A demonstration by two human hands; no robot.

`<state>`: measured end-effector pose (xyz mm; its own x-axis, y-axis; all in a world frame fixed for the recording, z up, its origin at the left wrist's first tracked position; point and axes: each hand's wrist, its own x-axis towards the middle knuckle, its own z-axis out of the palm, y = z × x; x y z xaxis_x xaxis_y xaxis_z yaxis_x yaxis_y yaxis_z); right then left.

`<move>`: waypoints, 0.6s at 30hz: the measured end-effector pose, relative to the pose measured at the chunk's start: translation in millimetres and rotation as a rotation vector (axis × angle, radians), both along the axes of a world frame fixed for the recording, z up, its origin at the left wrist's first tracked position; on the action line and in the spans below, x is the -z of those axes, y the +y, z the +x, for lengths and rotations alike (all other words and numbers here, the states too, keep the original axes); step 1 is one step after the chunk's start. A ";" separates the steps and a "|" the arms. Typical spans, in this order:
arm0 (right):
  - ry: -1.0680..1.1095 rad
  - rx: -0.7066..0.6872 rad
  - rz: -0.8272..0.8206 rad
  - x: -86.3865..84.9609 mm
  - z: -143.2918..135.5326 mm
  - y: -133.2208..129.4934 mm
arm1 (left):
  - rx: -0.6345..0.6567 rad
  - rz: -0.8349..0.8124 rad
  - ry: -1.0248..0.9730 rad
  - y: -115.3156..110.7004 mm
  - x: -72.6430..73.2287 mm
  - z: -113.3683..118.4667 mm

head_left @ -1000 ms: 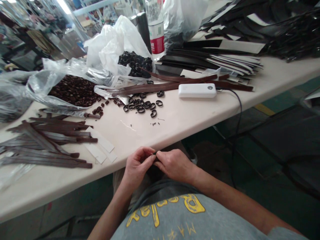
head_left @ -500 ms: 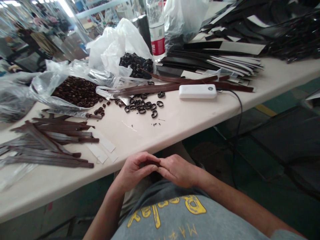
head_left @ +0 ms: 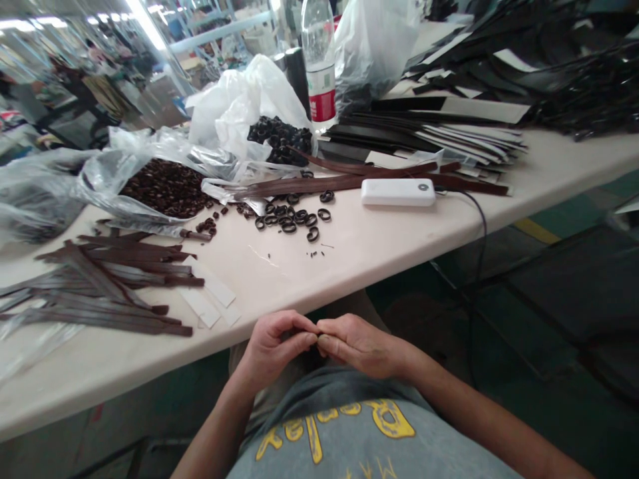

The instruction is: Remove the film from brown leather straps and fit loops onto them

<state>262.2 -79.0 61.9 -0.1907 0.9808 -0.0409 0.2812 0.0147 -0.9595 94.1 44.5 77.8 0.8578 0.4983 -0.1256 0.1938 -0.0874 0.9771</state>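
Just off the table's front edge, above my lap, my left hand (head_left: 280, 346) and my right hand (head_left: 357, 344) meet at the fingertips. Both are closed in a pinch, thumb against forefinger. A small dark bit shows between the fingertips, too small and covered to name. On the table beyond them lie several loose black oval loops (head_left: 300, 217). Brown strap strips (head_left: 124, 283) are heaped to the left, with white paper strips (head_left: 217, 289) beside them.
A plastic bag of small brown loops (head_left: 164, 186) and a bag of black loops (head_left: 282, 136) stand behind. A white power bank (head_left: 398, 192) with a black cable (head_left: 482, 233) lies to the right. Further back are a bottle (head_left: 320, 80) and black strips (head_left: 379, 133).
The view has tilted up slightly, so the table appears lower. My hands stay together, and their fingers have drawn into a tighter pinch at the tips.
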 end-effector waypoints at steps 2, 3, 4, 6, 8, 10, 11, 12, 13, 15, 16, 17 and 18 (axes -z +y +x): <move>0.022 0.029 -0.020 0.8 -0.1 -0.8 | -0.011 -0.072 0.009 -1.7 0.4 1.9; -0.001 0.072 -0.018 1.5 -0.6 -1.1 | -0.033 -0.098 0.014 -2.6 1.2 3.0; -0.039 0.124 -0.010 2.4 -1.4 -1.3 | -0.061 -0.122 0.019 -3.4 2.4 4.0; -0.139 0.214 0.028 5.1 -3.1 -1.5 | -0.128 -0.177 0.017 -4.9 5.4 6.2; -0.257 0.245 0.088 9.2 -4.3 -1.4 | -0.184 -0.241 0.000 -6.2 8.1 8.7; -0.383 0.249 0.150 14.0 -5.2 -0.5 | -0.219 -0.298 -0.029 -7.3 9.8 11.2; -0.444 0.254 0.180 16.4 -5.8 0.1 | -0.231 -0.320 -0.047 -7.9 10.5 12.3; -0.500 0.261 0.210 18.6 -6.6 0.8 | -0.241 -0.340 -0.065 -8.5 11.3 13.2; -0.545 0.264 0.238 20.5 -7.5 1.6 | -0.249 -0.359 -0.078 -9.1 12.3 13.8; -0.587 0.262 0.286 23.3 -9.6 2.6 | -0.261 -0.393 -0.091 -10.1 15.4 14.3; -0.576 0.254 0.297 24.3 -10.5 2.8 | -0.265 -0.410 -0.090 -10.4 17.1 14.1; -0.545 0.241 0.297 25.3 -11.1 2.7 | -0.264 -0.428 -0.088 -10.4 18.5 13.6; -0.503 0.227 0.288 26.5 -11.2 2.3 | -0.256 -0.445 -0.087 -10.0 19.2 12.8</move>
